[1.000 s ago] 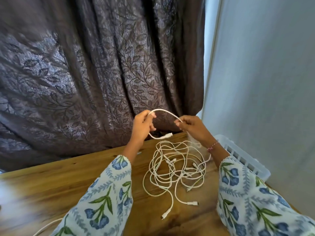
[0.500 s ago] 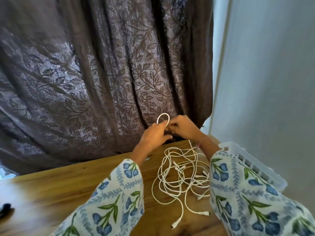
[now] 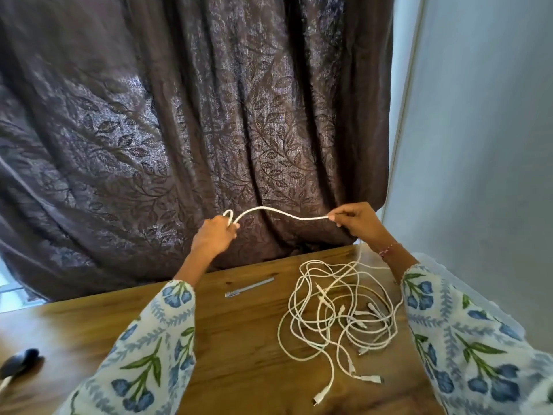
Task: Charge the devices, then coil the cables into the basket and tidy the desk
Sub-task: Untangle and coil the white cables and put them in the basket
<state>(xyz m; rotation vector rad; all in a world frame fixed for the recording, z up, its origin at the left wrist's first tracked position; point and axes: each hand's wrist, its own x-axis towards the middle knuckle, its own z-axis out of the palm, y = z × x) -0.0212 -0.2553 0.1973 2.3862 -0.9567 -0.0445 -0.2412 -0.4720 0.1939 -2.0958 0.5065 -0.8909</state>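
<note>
1. The step in hand looks like coiling one white cable (image 3: 278,211) drawn up from the tangle of cables (image 3: 338,313) on the desk (image 3: 239,354). To do it well, I judge each new loop should match the small loop already at the left hand, with the span kept lightly taut so no kink forms.
2. The lifted strand runs down from the right hand into the tangle; feeding it out slowly should keep it from dragging its neighbours along or knotting with them.
3. The left hand (image 3: 214,236) is raised in front of the curtain (image 3: 179,130), its fingers curled round the cable, with a small loop standing above the knuckles.
4. The right hand (image 3: 357,220) pinches the same cable between thumb and fingertips, the other fingers folded in; the cable arches between the two hands, which are well apart.
5. The rest of the cables lie loose on the desk below the right forearm, plugs scattered among the loops.
6. A small flat metal strip (image 3: 250,286) lies on the desk just left of the tangle, and a dark object (image 3: 19,359) sits at the left edge, too blurred to identify.
7. The basket cannot be clearly made out here.
</note>
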